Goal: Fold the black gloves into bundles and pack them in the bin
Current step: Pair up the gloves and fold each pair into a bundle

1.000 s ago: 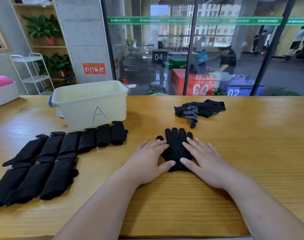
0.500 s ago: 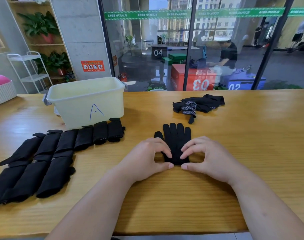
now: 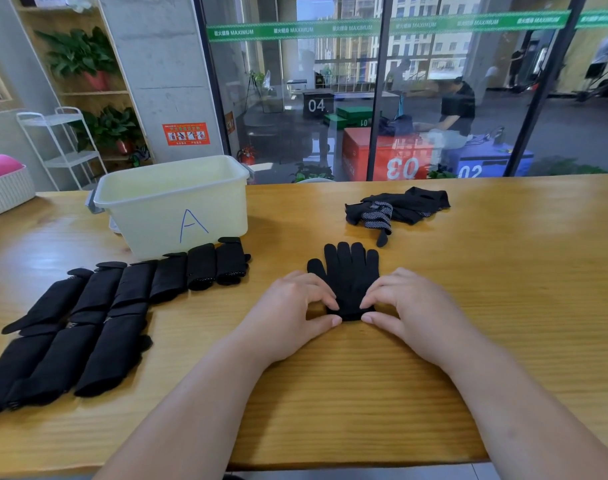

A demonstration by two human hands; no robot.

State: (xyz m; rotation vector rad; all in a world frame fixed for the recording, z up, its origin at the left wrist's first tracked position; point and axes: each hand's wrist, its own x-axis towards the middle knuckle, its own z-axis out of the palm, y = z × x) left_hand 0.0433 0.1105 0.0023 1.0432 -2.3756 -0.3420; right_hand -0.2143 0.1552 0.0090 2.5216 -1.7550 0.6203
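Evidently, folded bundles (image 3: 98, 306) are being kept unpacked beside the bin (image 3: 171, 202). One glove (image 3: 351, 271) is being pinched by the left hand (image 3: 292, 310) and right hand (image 3: 413, 306); a loose pile (image 3: 402, 204) is being left unfolded.

Obstacles: folded bundles (image 3: 129, 292) lay along the front of the bin (image 3: 171, 206); a glove pile (image 3: 399, 207) lay behind centre. The tabletop (image 3: 520, 306) at right stood open.

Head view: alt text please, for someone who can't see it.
The left hand and right hand pinch the cuff end of a black glove lying flat on a wooden table, fingers pointing away. Folded glove bundles lie in rows at left before a cream bin marked A; a loose glove pile sits beyond.
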